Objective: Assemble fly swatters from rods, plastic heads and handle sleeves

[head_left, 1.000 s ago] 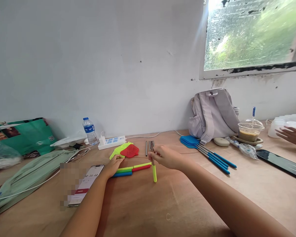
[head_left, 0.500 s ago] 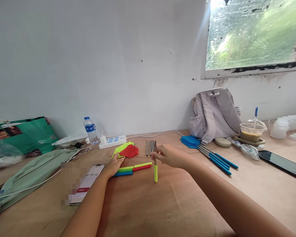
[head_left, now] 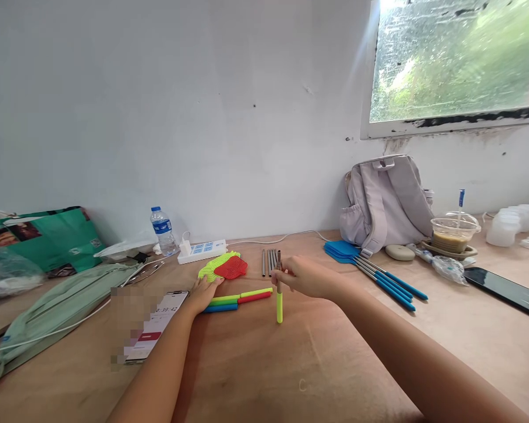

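Note:
My right hand (head_left: 296, 275) grips a metal rod with a yellow handle (head_left: 279, 306), held upright with the handle's lower end on the table. My left hand (head_left: 203, 292) lies with fingers stretched out at the near edge of a yellow mesh fly swatter head (head_left: 211, 267). A red mesh swatter head (head_left: 231, 268) overlaps that yellow one. Between my hands lie loose handles in green, yellow, blue (head_left: 223, 307) and red (head_left: 254, 298). Several bare metal rods (head_left: 271, 261) lie side by side just beyond my right hand.
Several blue fly swatters (head_left: 379, 276) lie right of my right arm, before a backpack (head_left: 385, 202). A phone (head_left: 158, 326) is beside my left forearm. A power strip (head_left: 201, 251) and water bottle (head_left: 162, 230) stand behind. Rightward are a drink cup (head_left: 452, 235) and dark phone (head_left: 506, 291).
My left hand has slid slightly left on the yellow swatter head. My right hand keeps the rod and yellow handle upright in nearly the same place. The view has shifted a little.

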Tool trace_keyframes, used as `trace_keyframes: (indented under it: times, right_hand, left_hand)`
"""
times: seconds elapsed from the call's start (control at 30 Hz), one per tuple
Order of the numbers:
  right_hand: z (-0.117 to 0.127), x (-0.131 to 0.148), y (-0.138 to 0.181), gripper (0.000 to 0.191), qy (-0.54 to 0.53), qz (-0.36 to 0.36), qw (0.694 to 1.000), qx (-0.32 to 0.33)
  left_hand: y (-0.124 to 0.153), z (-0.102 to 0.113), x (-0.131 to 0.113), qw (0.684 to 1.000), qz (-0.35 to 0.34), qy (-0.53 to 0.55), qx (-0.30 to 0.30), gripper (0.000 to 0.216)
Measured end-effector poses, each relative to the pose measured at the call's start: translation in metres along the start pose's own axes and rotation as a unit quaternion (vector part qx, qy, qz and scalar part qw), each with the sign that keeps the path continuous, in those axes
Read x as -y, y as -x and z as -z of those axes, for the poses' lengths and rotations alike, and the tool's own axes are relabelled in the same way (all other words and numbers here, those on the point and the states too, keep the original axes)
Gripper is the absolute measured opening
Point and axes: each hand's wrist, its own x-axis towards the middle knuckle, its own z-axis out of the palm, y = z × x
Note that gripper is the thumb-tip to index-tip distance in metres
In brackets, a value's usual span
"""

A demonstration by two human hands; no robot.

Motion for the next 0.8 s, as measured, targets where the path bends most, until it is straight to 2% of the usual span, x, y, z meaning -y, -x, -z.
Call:
trace_keyframes:
  times: [0.23,0.53,0.63,0.8]
  right_hand:
    - [0.002,0.002,0.001,0.030,0.008,-0.015,1.000,0.015]
    - [-0.007,0.003,0.001,0.033,0.003,-0.024,1.000,0.003]
    - [-0.008,0.001,0.000,0.033,-0.010,-0.023,1.000,0.012]
    - [-0.007,-0.003,-0.002,0.032,-0.038,-0.014,0.999,0.018]
  left_hand:
    - [0.003,0.002,-0.006,1.000,0.015,-0.013,0.012,0.069]
    - [0.006,0.010,-0.009,0.997,-0.076,-0.018,-0.028,0.055]
    - [0.007,0.011,-0.011,0.992,-0.093,-0.022,-0.078,0.051]
    - [0.016,0.019,-0.026,0.972,-0.074,0.039,-0.220,0.047]
